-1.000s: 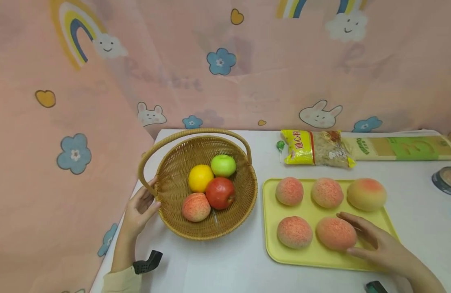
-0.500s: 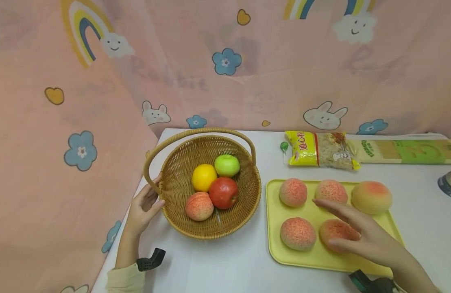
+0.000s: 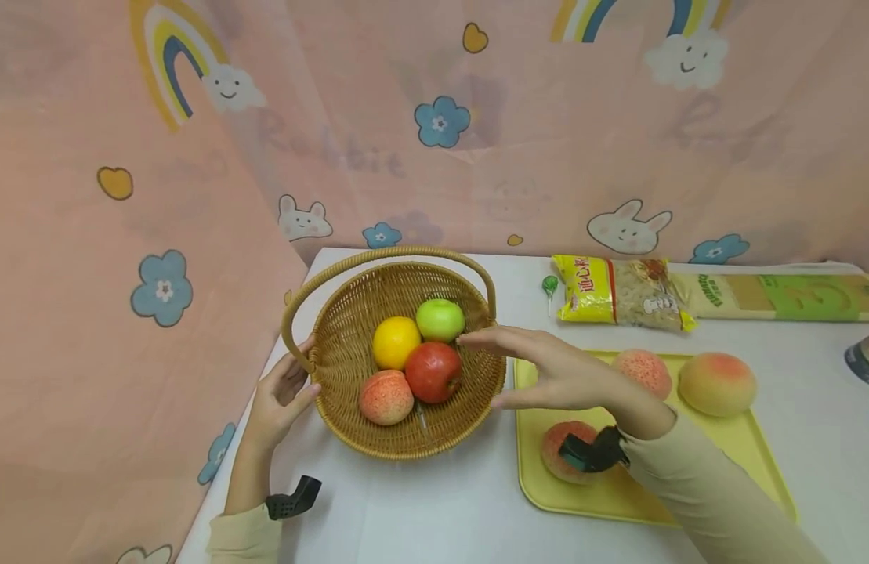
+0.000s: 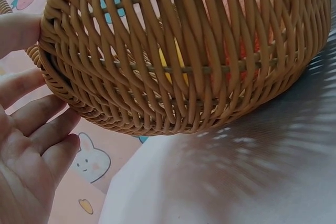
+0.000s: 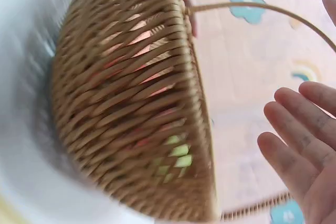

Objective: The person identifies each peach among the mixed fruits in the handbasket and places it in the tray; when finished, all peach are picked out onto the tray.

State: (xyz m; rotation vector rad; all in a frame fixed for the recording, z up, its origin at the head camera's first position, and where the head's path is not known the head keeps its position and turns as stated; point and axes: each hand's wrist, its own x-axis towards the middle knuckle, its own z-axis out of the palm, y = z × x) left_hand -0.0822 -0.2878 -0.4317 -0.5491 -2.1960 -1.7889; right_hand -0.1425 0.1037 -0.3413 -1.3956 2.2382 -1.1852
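A wicker basket (image 3: 406,439) with an arched handle stands tilted toward me in the head view. Inside it lie a yellow, orange-like fruit (image 3: 396,343), a green apple (image 3: 441,319), a red apple (image 3: 434,373) and a peach (image 3: 386,398). My left hand (image 3: 275,403) holds the basket's left rim by the handle's base; the left wrist view shows its fingers against the weave. Over the right rim, my right hand (image 3: 540,372) is spread with nothing in it. In the right wrist view its fingers (image 5: 294,145) stand apart from the basket.
Right of the basket, a yellow tray (image 3: 765,470) carries peaches (image 3: 642,373), partly hidden by my right arm, and a larger yellow-red peach (image 3: 718,384). Behind lie a lollipop (image 3: 550,285), a pasta bag (image 3: 620,291) and a long green-beige packet (image 3: 787,296). A tin (image 3: 868,362) stands far right.
My right hand has left the peach at the tray's front right and moved left to the basket's right rim, holding nothing. The left hand keeps its grip on the rim.
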